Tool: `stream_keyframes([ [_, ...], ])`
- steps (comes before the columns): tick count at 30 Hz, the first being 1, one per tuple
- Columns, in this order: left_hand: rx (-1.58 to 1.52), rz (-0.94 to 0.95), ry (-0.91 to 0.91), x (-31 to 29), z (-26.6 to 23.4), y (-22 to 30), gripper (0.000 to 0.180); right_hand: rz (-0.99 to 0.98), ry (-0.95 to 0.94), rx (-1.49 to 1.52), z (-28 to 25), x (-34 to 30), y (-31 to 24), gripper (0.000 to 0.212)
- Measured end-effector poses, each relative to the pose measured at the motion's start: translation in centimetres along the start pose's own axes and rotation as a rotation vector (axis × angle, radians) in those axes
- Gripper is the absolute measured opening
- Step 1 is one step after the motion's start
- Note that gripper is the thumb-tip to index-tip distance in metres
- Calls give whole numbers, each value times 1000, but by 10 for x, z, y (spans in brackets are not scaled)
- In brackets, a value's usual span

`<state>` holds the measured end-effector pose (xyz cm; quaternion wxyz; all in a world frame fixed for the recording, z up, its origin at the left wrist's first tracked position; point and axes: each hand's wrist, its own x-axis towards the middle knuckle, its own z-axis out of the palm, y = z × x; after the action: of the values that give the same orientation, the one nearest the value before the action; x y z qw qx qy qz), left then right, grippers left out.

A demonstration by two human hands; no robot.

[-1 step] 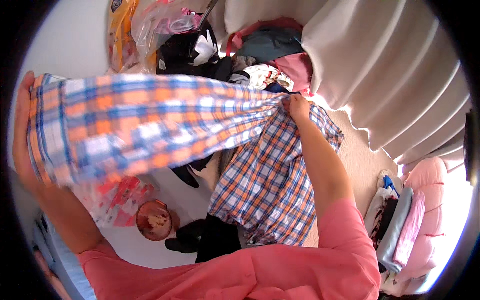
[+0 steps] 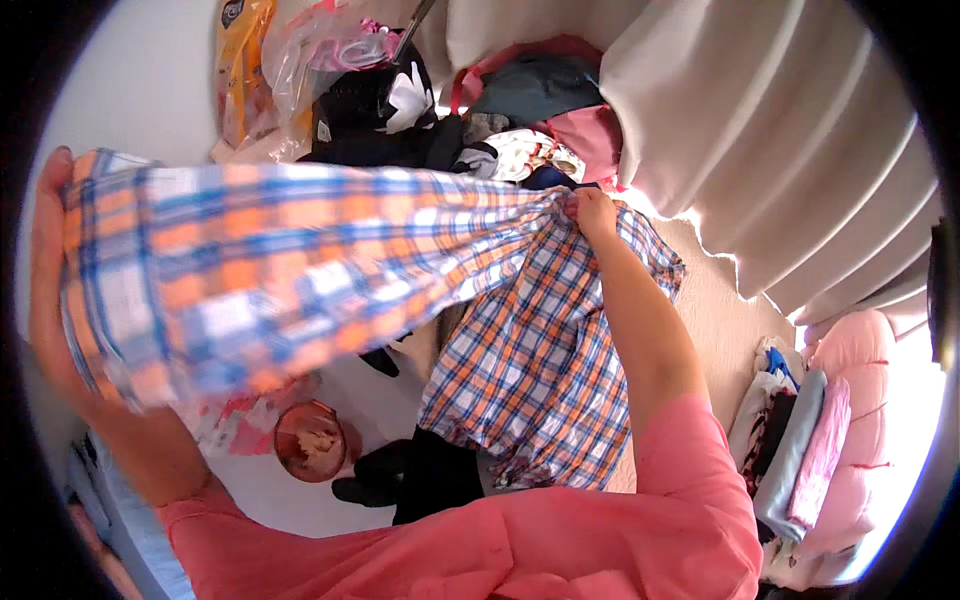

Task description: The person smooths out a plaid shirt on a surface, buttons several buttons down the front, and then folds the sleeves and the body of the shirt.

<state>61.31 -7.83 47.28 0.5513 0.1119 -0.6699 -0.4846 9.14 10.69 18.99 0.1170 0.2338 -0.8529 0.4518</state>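
I hold an orange, blue and white plaid shirt (image 2: pixel 300 270) stretched out in the air between both hands. My left hand (image 2: pixel 48 270) grips one end of it close to the camera at the far left, fingers wrapped behind the cloth. My right hand (image 2: pixel 594 212), arm stretched forward, pinches the bunched fabric near the middle. From that grip the remainder of the shirt (image 2: pixel 545 370) hangs down toward the floor. I wear a pink top (image 2: pixel 520 545).
A heap of mixed clothes (image 2: pixel 520 110) and plastic bags (image 2: pixel 290 60) lies ahead. Pale curtains (image 2: pixel 760 150) hang at the upper right. Folded clothes (image 2: pixel 790 440) rest on a pink seat at the right. A round brown container (image 2: pixel 310 440) and a black garment (image 2: pixel 425 475) lie below the shirt.
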Motion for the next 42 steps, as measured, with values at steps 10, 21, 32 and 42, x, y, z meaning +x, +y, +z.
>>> stream_keyframes([
  [10, -613, -53, -781, -121, 167, 39, 16, 234, -675, 602, -150, -115, -128, 89],
  [21, -250, 805, -1033, -278, 273, 0, 24, -497, -1089, -521, -256, -231, -164, 48],
  [32, 564, 241, -316, -269, 169, -138, 60, 325, -197, 937, -332, -238, -54, 25],
  [42, 190, -478, -501, -278, 99, -240, 52, 636, -178, 1436, -319, -247, 37, 32],
])
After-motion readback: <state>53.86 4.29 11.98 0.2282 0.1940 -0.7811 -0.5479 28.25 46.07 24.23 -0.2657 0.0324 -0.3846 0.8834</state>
